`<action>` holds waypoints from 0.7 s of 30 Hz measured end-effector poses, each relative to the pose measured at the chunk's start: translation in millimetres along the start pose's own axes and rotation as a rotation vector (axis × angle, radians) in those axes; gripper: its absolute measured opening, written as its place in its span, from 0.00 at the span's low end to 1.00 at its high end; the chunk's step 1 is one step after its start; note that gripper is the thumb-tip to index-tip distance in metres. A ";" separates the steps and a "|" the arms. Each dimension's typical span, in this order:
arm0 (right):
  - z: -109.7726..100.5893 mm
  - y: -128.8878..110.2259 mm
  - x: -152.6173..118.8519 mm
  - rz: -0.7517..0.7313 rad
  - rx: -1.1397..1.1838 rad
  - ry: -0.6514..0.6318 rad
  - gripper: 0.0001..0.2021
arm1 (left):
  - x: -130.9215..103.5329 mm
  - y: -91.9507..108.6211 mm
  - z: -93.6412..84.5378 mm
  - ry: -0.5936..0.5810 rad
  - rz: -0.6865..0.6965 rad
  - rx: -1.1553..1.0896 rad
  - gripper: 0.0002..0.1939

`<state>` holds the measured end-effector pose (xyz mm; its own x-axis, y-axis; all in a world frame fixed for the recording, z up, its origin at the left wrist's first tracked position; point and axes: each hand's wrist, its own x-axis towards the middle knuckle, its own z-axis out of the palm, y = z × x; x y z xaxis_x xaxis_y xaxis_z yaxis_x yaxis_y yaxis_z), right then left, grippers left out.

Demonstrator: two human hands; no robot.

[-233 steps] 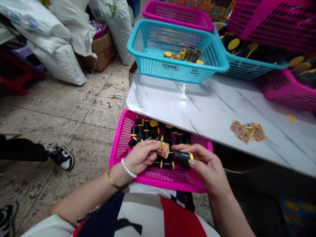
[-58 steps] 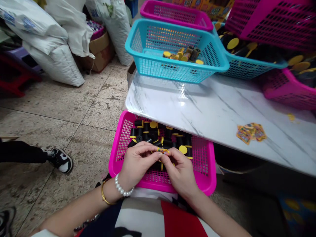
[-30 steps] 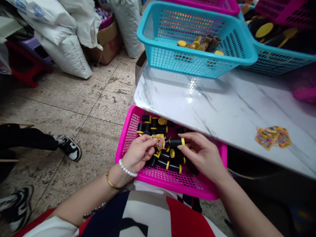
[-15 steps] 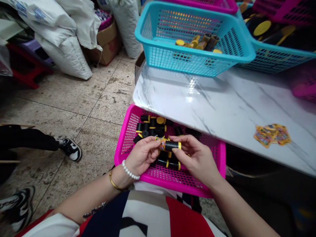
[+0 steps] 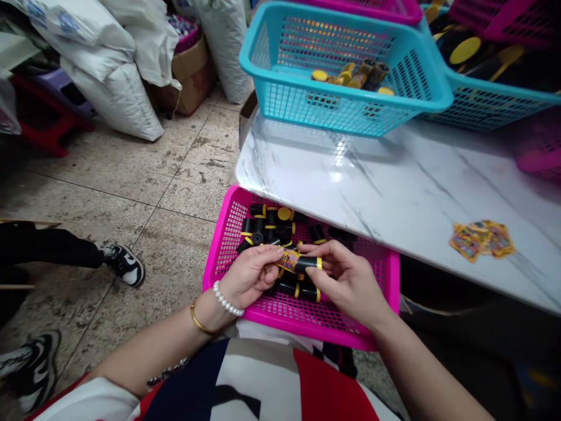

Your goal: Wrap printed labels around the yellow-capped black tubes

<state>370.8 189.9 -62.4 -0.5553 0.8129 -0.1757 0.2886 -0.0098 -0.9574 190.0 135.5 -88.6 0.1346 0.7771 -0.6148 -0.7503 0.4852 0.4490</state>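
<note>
Above the pink basket (image 5: 214, 257) my right hand (image 5: 350, 280) grips a short black tube with a yellow end (image 5: 310, 264) between thumb and fingers. My left hand (image 5: 252, 275), wearing a pearl bracelet, pinches the free end of a colourful printed label (image 5: 290, 257). The label's other end meets the tube's black side; whether it is stuck down there I cannot tell. Several similar black tubes with yellow ends (image 5: 258, 225) lie loose in the basket under my hands.
A marble-patterned table (image 5: 307, 158) borders the basket, with a small pile of printed labels (image 5: 482, 240) on it. A blue basket (image 5: 346, 93) there holds several labelled tubes. White sacks (image 5: 118, 88) stand on the floor at left, and another person's shoe (image 5: 125, 264) is nearby.
My left hand has drawn slightly left, and more of the label shows between it and the tube. My right hand stays nearly in place with the tube.
</note>
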 end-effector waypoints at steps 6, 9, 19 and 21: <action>7.6 10.0 -4.5 -0.069 -0.073 0.195 0.10 | -3.5 -2.9 -0.9 0.031 0.040 0.071 0.12; 8.3 14.9 -8.1 -0.130 -0.075 0.218 0.12 | -8.7 -3.0 -0.1 0.108 0.148 0.139 0.14; -1.7 5.8 -6.2 -0.393 -0.288 0.077 0.16 | -15.8 17.4 -5.2 -0.200 0.107 0.526 0.17; -1.7 5.7 -4.0 -0.437 -0.339 0.056 0.18 | -13.7 18.4 -1.6 -0.205 0.096 0.550 0.15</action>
<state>376.0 187.7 -66.8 -0.6400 0.7292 0.2424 0.2806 0.5154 -0.8097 173.3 133.2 -72.9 0.2459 0.8626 -0.4421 -0.3267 0.5032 0.8000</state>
